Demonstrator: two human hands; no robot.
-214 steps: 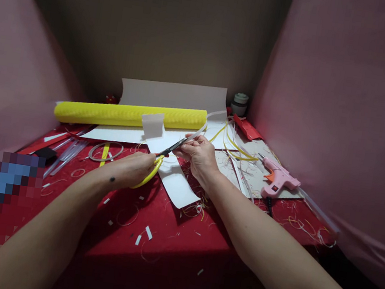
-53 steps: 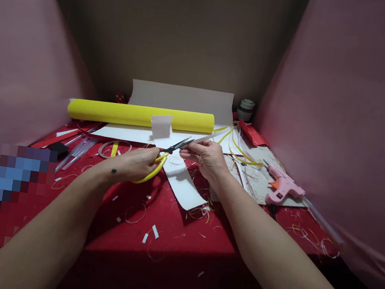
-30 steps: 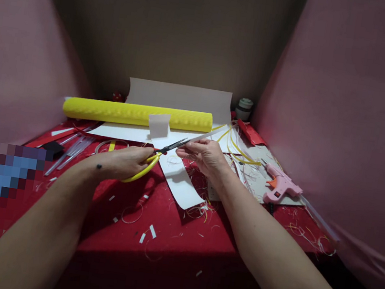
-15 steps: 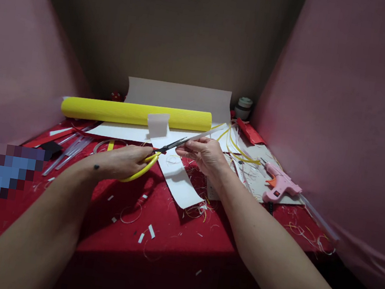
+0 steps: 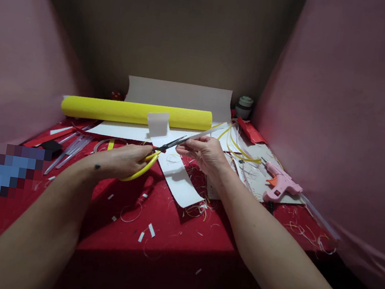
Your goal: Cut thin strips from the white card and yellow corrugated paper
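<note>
My left hand (image 5: 131,160) is closed round the yellow handles of a pair of scissors (image 5: 140,169), whose dark blades point up and to the right. The blade tips reach close to the fingers of my right hand (image 5: 203,152). Between those fingers is pinched a narrow white strip (image 5: 209,132) that runs up to the right. Below both hands a white paper piece (image 5: 183,185) lies on the red cloth, its upper end (image 5: 158,125) bent up near the yellow roll. Whether the blades touch the strip is hard to tell.
A yellow corrugated roll (image 5: 135,113) lies behind my hands, on white sheets. To the right are a pink glue gun (image 5: 284,183), yellow strips (image 5: 238,149) and a red packet (image 5: 251,131). Clear sticks (image 5: 73,151) lie left. Scraps dot the red cloth (image 5: 104,228).
The picture has shifted very slightly. Both hands, the scissors and the strip keep nearly the same places.
</note>
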